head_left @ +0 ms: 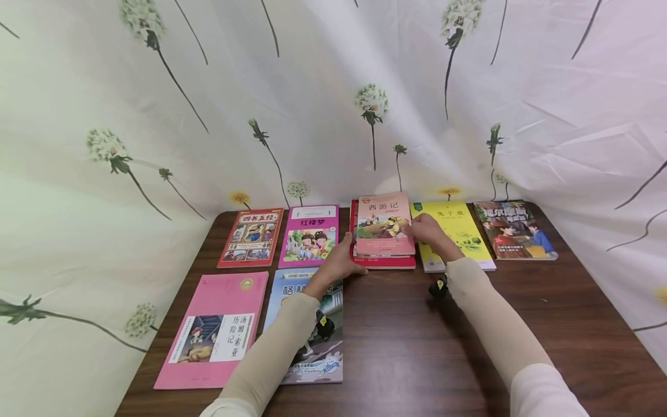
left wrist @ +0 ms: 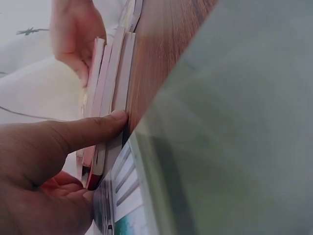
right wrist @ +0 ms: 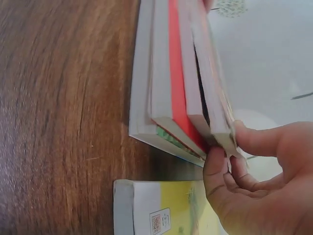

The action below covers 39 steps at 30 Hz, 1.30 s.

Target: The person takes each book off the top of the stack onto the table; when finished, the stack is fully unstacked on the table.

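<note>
A stack of several books lies at the back middle, with a pink book [head_left: 384,226] on top and a wider red book [head_left: 388,262] showing below it. My right hand [head_left: 429,230] pinches the pink book at its right edge, thumb on the cover and fingers bent at the side, as the right wrist view shows [right wrist: 266,171]. At the stack's front left corner is my left hand [head_left: 339,263]. Its thumb [left wrist: 93,131] lies across the page edges at the front, and its curled fingers bear on the left side.
Right of the stack lie a yellow book [head_left: 458,240] and a dark illustrated book [head_left: 516,231]. On the left are a red book [head_left: 252,237], a magenta book [head_left: 311,226], a large pink book [head_left: 208,295] and a blue-grey book [head_left: 325,362] under my left forearm. A floral curtain [head_left: 312,116] hangs behind.
</note>
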Motion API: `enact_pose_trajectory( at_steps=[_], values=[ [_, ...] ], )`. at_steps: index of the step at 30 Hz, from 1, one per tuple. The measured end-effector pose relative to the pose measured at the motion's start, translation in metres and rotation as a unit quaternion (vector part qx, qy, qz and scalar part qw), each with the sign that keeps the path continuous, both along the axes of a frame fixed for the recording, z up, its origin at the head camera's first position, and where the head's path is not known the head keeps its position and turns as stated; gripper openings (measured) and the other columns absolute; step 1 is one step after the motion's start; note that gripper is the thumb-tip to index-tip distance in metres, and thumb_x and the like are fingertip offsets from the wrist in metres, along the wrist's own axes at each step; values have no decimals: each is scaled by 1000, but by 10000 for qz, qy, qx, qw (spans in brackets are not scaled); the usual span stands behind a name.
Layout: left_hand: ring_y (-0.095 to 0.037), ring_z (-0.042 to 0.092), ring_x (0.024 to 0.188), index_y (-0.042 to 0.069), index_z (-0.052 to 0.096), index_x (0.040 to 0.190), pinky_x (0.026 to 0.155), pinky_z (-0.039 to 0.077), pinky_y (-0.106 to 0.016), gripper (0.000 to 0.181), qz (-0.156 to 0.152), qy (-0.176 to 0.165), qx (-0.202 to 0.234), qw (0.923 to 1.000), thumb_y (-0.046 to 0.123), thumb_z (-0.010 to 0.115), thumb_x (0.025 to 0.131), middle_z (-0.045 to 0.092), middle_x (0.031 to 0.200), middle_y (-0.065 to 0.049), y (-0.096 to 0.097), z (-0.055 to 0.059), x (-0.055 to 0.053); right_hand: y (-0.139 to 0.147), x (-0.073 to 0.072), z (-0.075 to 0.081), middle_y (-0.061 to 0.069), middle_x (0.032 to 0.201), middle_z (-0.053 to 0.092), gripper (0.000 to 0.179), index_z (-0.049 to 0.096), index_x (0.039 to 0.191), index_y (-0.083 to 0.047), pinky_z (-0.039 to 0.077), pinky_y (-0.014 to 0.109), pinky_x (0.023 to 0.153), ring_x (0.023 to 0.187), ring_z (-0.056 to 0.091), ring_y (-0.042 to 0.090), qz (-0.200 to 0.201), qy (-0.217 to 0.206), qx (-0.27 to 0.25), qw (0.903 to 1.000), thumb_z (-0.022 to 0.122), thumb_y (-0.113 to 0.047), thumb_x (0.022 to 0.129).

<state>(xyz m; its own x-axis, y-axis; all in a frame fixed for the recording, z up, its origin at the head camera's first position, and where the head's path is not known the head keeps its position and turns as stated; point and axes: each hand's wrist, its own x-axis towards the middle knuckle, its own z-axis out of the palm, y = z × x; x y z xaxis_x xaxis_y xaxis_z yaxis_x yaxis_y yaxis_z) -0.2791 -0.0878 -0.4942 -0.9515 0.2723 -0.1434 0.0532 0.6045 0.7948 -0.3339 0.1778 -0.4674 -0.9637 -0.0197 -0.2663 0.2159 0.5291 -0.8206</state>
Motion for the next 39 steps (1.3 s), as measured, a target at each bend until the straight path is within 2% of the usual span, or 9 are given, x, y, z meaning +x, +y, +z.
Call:
enact_pose_trajectory(
  at_steps=[3, 5, 7, 9, 17, 24, 30, 35, 39],
  values=[
    [-38, 23, 163, 3, 12, 171, 130, 32, -54, 118, -47, 29, -76, 10000, 17, 92, 85, 14, 178, -18, 0, 2, 0, 3, 1, 2, 1, 74, 49, 28, 57, 88, -4, 41, 33, 65, 67, 46, 19, -92, -73, -187, 9998, 62, -26, 105],
    [-39, 23, 163, 2, 12, 171, 130, 31, -54, 119, -81, 56, -159, 9998, 19, 92, 84, 12, 179, -18, 0, 3, 0, 5, 2, 2, 5, 87, 53, 32, 63, 109, 2, 43, 32, 70, 76, 49, 20, -79, -117, -281, 9995, 59, -29, 108],
    [-39, 25, 163, 2, 12, 171, 130, 32, -54, 119, -95, 79, -258, 9996, 22, 93, 85, 12, 178, -18, 1, 4, 0, 6, 3, 4, 10, 102, 55, 44, 58, 133, 6, 46, 33, 76, 85, 50, 21, -43, -150, -390, 9991, 57, -32, 110],
    [-40, 27, 162, 1, 13, 170, 129, 33, -54, 120, -83, 108, -351, 9993, 25, 93, 84, 13, 178, -18, 1, 3, 0, 7, 5, 6, 13, 113, 57, 51, 52, 144, 8, 51, 33, 79, 88, 54, 19, 32, -143, -505, 9986, 55, -31, 112],
    [-41, 38, 156, 0, 20, 169, 123, 43, -54, 117, 33, 293, -586, 9978, 32, 93, 84, 24, 175, -21, 3, 2, 2, 17, 17, 26, 15, 109, 68, 37, 59, 134, 10, 58, 31, 66, 72, 61, 11, 156, 249, -687, 9972, 52, -19, 112],
    [-43, 41, 154, -2, 23, 168, 122, 45, -54, 114, 109, 324, -574, 9978, 30, 93, 84, 25, 174, -21, 5, 3, 2, 28, 42, 40, 10, 107, 73, 39, 53, 138, 11, 60, 28, 70, 78, 68, 10, 220, 373, -1147, 9925, 51, -18, 113],
    [-43, 39, 155, 3, 21, 170, 120, 46, -55, 111, -163, 112, -463, 9987, 28, 90, 86, 20, 177, -18, -4, 6, -1, 35, 62, 44, 16, 119, 69, 48, 44, 150, 10, 62, 26, 76, 87, 70, 9, 244, 278, -1257, 9914, 50, -20, 113],
    [-42, 50, 148, 9, 24, 170, 115, 51, -55, 106, -374, 14, -464, 9982, 27, 88, 88, 30, 174, -18, -14, 7, -5, 39, 80, 47, 15, 121, 67, 52, 39, 152, 11, 62, 25, 77, 88, 71, 8, 236, 183, -1309, 9909, 49, -22, 113],
    [-42, 47, 150, 11, 24, 171, 117, 49, -55, 105, -458, -38, -390, 9982, 27, 88, 89, 34, 172, -19, -20, 7, -5, 39, 92, 51, 18, 123, 68, 52, 37, 152, 12, 62, 25, 78, 91, 72, 8, 270, 134, -1287, 9912, 50, -20, 113]
  ],
)
